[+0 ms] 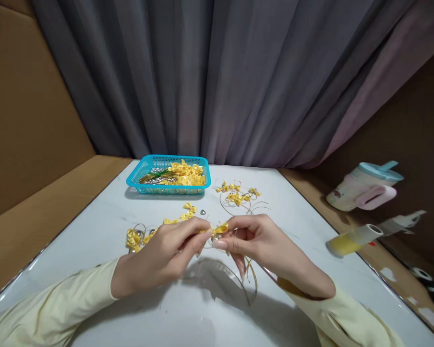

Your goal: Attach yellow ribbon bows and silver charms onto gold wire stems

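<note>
Between my two hands, above the white table, is a yellow ribbon bow (221,228) with a silvery bit under it. My left hand (177,243) is closed, its thumb and forefinger pinching the bow's left side. The fingers of my right hand (252,236) pinch the right side. Thin gold cord (251,277) hangs in loops below my right hand. Left of my left hand lie several yellow bows with silver bells and cord (134,238). Loose bows (188,208) and a small silver bell (203,212) lie just beyond my hands.
A blue plastic basket (130,184) at the back holds yellow bows and silver pieces. Several corded bows (237,198) lie right of it. On the cardboard at right are a lidded cup (347,190) and a yellow-and-clear roll (350,241). A grey curtain (202,82) hangs behind.
</note>
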Demonstrator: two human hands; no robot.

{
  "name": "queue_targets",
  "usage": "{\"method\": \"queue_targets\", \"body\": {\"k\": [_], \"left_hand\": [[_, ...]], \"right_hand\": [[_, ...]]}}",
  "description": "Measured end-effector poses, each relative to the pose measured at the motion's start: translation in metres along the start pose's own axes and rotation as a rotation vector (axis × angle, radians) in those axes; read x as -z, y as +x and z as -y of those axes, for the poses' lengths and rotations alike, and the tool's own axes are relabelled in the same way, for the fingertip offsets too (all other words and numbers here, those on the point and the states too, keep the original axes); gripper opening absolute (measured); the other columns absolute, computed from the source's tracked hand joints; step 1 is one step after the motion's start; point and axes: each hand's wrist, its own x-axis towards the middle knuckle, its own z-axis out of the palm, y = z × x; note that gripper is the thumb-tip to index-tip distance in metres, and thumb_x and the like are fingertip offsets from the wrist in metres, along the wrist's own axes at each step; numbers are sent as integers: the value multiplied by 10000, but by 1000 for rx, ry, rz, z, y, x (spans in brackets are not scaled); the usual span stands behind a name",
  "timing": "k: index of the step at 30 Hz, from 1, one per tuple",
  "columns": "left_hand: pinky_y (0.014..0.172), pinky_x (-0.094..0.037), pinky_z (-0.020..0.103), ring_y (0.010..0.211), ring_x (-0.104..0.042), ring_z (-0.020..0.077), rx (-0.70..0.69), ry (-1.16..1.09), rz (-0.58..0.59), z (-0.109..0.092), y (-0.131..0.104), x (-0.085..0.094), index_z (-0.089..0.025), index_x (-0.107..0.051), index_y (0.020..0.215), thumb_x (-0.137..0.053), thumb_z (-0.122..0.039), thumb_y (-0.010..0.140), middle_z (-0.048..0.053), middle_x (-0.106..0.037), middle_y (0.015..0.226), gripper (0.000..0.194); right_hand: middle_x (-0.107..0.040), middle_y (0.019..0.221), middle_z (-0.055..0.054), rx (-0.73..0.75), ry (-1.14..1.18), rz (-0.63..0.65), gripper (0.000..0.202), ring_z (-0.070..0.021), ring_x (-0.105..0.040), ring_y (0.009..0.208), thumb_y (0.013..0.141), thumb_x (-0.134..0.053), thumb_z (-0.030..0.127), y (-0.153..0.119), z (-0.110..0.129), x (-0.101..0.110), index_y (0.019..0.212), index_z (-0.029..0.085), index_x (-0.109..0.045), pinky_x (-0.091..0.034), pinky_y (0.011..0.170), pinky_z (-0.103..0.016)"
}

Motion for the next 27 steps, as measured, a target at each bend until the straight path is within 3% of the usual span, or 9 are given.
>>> {"method": "queue_targets", "body": {"k": [3, 5, 7, 10, 13, 17, 27], "left_hand": [[489, -345, 184, 513, -439, 65, 138, -157, 49, -4, 2, 4, -162, -529, 839, -406, -196, 918, -48, -511, 603, 150], [464, -322, 184, 506, -424, 66, 227, -283, 87, -6, 5, 7, -162, -533, 824, -413, -241, 922, -52, -503, 578, 174], [456, -311, 184, 501, -411, 66, 296, -399, 122, -8, 7, 9, -160, -536, 822, -423, -269, 919, -55, -497, 564, 184], [465, -308, 181, 495, -393, 61, 335, -505, 146, -8, 9, 9, -156, -546, 818, -444, -276, 911, -59, -486, 554, 183], [477, -309, 180, 503, -399, 59, 333, -540, 174, -5, 9, 9, -153, -556, 814, -459, -267, 906, -59, -489, 553, 175], [483, -307, 182, 513, -406, 63, 314, -517, 191, -3, 9, 9, -152, -571, 814, -463, -267, 905, -54, -497, 555, 181], [456, -303, 184, 478, -397, 66, 330, -480, 307, -2, 7, 2, -161, -604, 837, -473, -289, 895, -52, -514, 560, 192]], "right_hand": [[-559, 612, 55, 4, 43, 71, 356, -73, -557, 416, 672, -736, 301, 5, -2, 9, 973, 162, -606, -434, 429, -186], [-567, 665, 55, 38, 13, 109, 514, -70, -553, 411, 709, -706, 291, 9, -4, 14, 1180, 218, -513, -433, 415, -187], [-552, 607, 65, 75, -73, 129, 485, -57, -507, 380, 772, -641, 302, 11, -6, 16, 1224, 231, -479, -397, 397, -175], [-466, 472, 73, 91, -196, 145, 156, -37, -396, 350, 828, -556, 290, 12, -9, 13, 898, 162, -613, -321, 381, -166], [-395, 461, 62, 165, -269, 112, 284, -36, -339, 395, 834, -521, 237, 11, -9, 8, 566, 146, -509, -273, 393, -175], [-507, 613, 12, 313, -360, 24, 209, -75, -444, 551, 814, -542, 188, 11, -8, 8, 616, 139, -581, -338, 507, -200], [-478, 515, 31, 275, -377, -129, 252, -75, -425, 495, 735, -566, 109, 14, -15, -1, 489, 141, -524, -316, 506, -212]]}}
